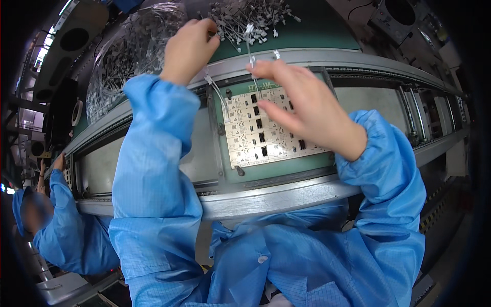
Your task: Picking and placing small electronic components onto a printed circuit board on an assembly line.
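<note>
My left hand [190, 50] is at the near edge of a pile of white-plugged wire connectors [248, 20], its fingers curled toward the thumb. Whatever lies between those fingertips is hidden. Over a pale panel of circuit boards [276, 130] hovers my right hand [309, 105], thumb and index finger apart. Its index fingertip is beside a thin cable with a white plug [249, 29], which runs down to the panel's top edge; whether they touch I cannot tell. Another white cable [217, 91] stands at the panel's upper left corner. The panel carries rows of black parts and sits on a green carrier [302, 171].
Metal conveyor rails [276, 197] run along both sides of the carrier. A clear plastic bag of connectors [128, 56] lies at the far left, by the green bench top [322, 36]. At left a co-worker in a blue smock [71, 240] reaches toward the line.
</note>
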Demonstrator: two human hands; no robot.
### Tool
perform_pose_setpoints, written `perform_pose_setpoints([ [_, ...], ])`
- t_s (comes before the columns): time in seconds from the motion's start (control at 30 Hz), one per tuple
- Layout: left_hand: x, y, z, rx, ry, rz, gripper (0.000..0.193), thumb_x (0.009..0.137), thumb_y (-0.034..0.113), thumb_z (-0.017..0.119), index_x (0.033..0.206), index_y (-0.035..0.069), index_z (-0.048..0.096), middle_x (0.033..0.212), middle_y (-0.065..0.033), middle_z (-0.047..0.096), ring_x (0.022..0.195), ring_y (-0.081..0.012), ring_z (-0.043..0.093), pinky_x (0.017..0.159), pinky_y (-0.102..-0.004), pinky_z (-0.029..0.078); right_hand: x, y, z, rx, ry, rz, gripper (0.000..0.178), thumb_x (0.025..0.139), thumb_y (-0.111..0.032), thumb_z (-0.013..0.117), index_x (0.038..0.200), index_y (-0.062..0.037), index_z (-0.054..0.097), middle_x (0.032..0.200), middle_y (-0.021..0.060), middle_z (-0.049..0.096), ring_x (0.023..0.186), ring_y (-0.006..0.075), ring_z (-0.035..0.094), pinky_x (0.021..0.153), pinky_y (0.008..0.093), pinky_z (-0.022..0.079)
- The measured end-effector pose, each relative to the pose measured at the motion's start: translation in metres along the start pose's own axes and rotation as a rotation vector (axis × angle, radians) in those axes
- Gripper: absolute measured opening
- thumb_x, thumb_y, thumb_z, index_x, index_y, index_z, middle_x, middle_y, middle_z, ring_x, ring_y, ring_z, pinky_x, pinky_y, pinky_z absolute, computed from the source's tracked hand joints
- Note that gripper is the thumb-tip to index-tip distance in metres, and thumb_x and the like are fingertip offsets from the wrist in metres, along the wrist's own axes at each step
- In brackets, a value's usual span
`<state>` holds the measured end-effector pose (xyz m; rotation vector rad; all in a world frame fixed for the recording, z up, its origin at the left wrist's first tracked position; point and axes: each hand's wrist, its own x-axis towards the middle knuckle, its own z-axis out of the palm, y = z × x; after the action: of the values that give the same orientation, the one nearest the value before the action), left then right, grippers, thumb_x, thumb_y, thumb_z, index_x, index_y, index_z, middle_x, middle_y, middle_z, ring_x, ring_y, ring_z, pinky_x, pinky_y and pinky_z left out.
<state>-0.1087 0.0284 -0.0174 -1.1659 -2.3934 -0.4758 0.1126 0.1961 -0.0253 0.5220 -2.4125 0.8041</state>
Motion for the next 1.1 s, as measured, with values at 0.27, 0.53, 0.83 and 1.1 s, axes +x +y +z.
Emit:
perform_pose_setpoints([
  [0.27,0.030,-0.015,0.044,0.372,-0.224,0.245,0.030,0.089,0.007,0.056,0.114,0.014,0.071,0.113,-0.0083,0.073,0.102,-0.0309,0.072,0.083,-0.0464,0.054,-0.009,0.014,0.014,-0.026,0.026,0.062,0.029,0.088,-0.006,0.072,0.115,-0.0020,0.064,0.110,0.0107,0.074,0.103,0.0333,0.069,0.096,0.0406,0.052],
  [0.53,0.056,-0.035,0.038,0.137,-0.296,0.332,0.025,0.093,0.011,0.059,0.117,0.011,0.067,0.106,-0.0100,0.074,0.095,-0.0321,0.072,0.078,-0.0420,0.057,-0.014,0.011,0.029,-0.315,0.012,-0.098,0.015,0.085,-0.005,0.073,0.095,-0.0058,0.063,0.090,0.0049,0.066,0.089,0.0263,0.064,0.084,0.0399,0.048],
  [0.83,0.052,0.023,-0.050,-0.987,-0.374,-0.064,0.013,0.098,0.012,0.066,0.105,0.001,0.064,0.087,-0.0051,0.070,0.076,-0.0124,0.069,0.067,-0.0239,0.054,-0.022,0.015,0.023,-0.061,-0.116,0.087,0.009,0.084,-0.006,0.072,0.091,-0.0073,0.067,0.090,0.0047,0.058,0.091,0.0259,0.055,0.085,0.0379,0.039],
  [1.1,-0.006,0.016,-0.068,-0.860,-0.468,-0.006,0.015,0.102,0.018,0.062,0.109,0.005,0.064,0.085,-0.0037,0.067,0.072,-0.0090,0.062,0.064,-0.0233,0.048,-0.020,0.013,0.018,-0.152,-0.161,0.095,0.008,0.085,-0.005,0.070,0.092,-0.0086,0.069,0.091,0.0028,0.059,0.092,0.0238,0.055,0.086,0.0371,0.035],
])
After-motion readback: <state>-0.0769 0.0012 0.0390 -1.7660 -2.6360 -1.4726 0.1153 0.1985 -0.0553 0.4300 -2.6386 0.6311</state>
